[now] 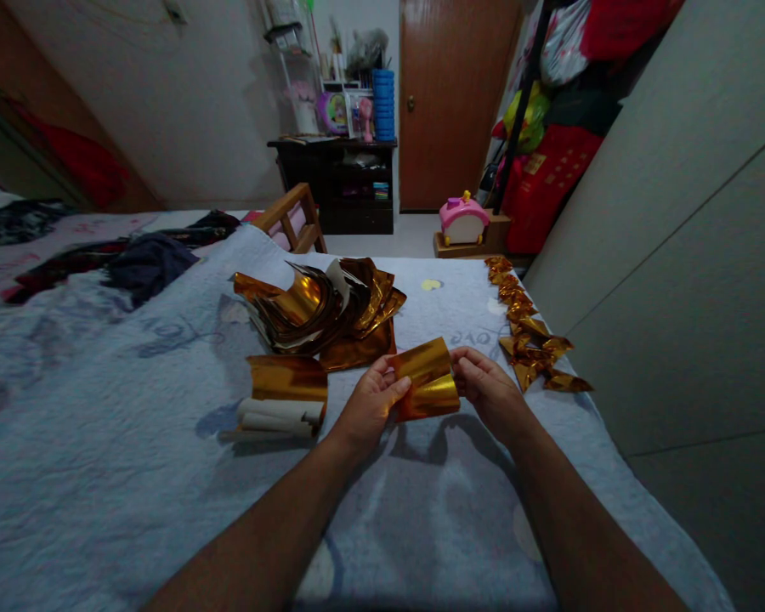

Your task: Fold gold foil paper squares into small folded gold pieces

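A sheet of gold foil paper (428, 374) is held up above the bed, with a crease or bend running across it. My left hand (377, 393) grips its left edge, thumb on top. At the right edge, the curled fingers of my right hand (484, 382) hold the paper; their tips are partly hidden behind it. To the left lies a curling pile of gold foil sheets (306, 297). Nearer me is a rolled stack of foil paper (280, 416), white backs showing. Folded gold foil pieces (526, 336) lie in a row along the right side.
A pale blue patterned blanket (133, 493) covers the bed. Dark clothes (156, 268) lie at the left. A wooden bed rail (293, 221), a dark cabinet (337, 187) and a pink toy (464, 219) stand beyond. A pale panel (694, 280) rises close on the right.
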### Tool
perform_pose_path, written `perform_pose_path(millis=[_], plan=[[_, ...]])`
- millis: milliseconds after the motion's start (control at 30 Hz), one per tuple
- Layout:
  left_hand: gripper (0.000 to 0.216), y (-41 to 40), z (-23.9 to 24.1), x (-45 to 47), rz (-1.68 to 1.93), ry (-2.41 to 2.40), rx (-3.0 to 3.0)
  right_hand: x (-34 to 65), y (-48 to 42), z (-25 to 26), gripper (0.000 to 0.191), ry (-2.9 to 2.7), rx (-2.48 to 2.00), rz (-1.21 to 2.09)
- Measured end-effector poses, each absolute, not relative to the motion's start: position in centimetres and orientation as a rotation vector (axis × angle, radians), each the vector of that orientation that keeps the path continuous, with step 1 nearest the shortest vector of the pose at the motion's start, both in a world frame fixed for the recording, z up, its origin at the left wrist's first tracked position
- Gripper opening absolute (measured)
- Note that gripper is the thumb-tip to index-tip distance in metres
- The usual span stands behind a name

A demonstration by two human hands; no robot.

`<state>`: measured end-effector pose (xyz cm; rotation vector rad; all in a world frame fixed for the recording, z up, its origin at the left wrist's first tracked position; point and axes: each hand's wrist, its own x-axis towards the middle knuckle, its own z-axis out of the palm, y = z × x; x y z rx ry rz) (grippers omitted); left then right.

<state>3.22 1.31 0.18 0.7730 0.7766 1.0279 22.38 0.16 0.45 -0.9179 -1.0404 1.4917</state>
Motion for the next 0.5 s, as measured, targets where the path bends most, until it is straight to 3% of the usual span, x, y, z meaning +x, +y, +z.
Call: perform_pose_path(millis=[300, 500], plan=[[0.057, 0.9, 0.0, 3.4, 0.922, 0.698, 0.649, 21.7, 0.0, 0.3, 0.028, -1.304, -0.947, 1.454], [0.055, 1.1, -0.3, 4.1, 1.03, 0.611, 0.638, 20.0, -0.7, -0.4, 0.076, -1.584, -0.895, 1.28]])
